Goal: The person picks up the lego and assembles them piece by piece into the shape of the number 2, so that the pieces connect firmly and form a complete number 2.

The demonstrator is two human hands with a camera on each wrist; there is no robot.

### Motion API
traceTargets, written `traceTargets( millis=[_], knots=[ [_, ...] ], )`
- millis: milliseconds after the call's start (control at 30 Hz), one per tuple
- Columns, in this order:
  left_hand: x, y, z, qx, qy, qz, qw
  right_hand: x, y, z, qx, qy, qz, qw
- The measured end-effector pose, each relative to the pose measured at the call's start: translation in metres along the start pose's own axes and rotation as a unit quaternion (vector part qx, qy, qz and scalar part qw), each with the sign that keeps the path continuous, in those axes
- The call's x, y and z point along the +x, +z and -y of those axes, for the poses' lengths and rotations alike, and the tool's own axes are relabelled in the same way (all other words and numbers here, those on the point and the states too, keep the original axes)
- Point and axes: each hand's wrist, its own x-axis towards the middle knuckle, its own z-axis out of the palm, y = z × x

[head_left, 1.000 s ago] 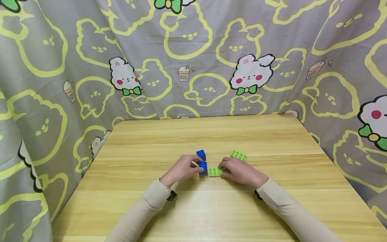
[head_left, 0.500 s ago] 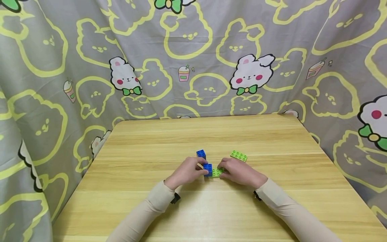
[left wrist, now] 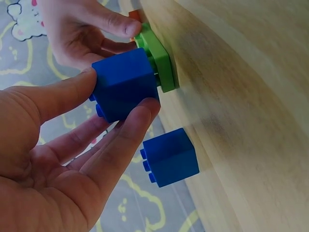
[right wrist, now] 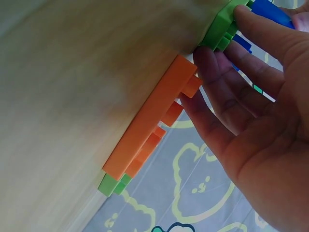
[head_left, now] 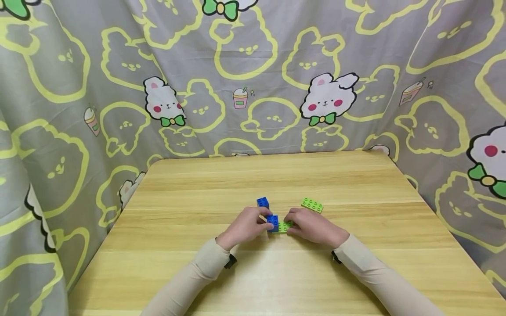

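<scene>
My left hand [head_left: 245, 224] pinches a square blue toy building brick [left wrist: 125, 87] between thumb and fingers. In the left wrist view that brick sits tilted against the studs at one end of a flat light-green building brick [left wrist: 163, 63]. The fingers and thumb of my right hand [head_left: 314, 226] grip the green brick's other end, on the tabletop. Just behind my left fingers stands a second blue brick [head_left: 262, 202], studs up and untouched. Low beside my right fingers lies an orange brick [right wrist: 149, 121], which my right hand hides in the head view.
Another flat light-green brick [head_left: 312, 205] lies beyond my right hand; its end [right wrist: 108, 186] shows past the orange brick in the right wrist view. A wooden table [head_left: 253, 281] carries everything, and a grey patterned curtain [head_left: 272, 52] hangs behind and along the sides.
My left hand has carried the blue brick rightward onto the near end of the green brick. My right hand has kept its grip there, almost still.
</scene>
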Motion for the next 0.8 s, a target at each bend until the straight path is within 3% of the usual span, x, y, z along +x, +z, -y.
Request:
traceTargets(
  millis=[800],
  knots=[
    [0.0, 0.01, -0.003, -0.021, 0.011, 0.002, 0.9997, 0.0, 0.005, 0.0, -0.009, -0.006, -0.003, 0.9999]
  ],
)
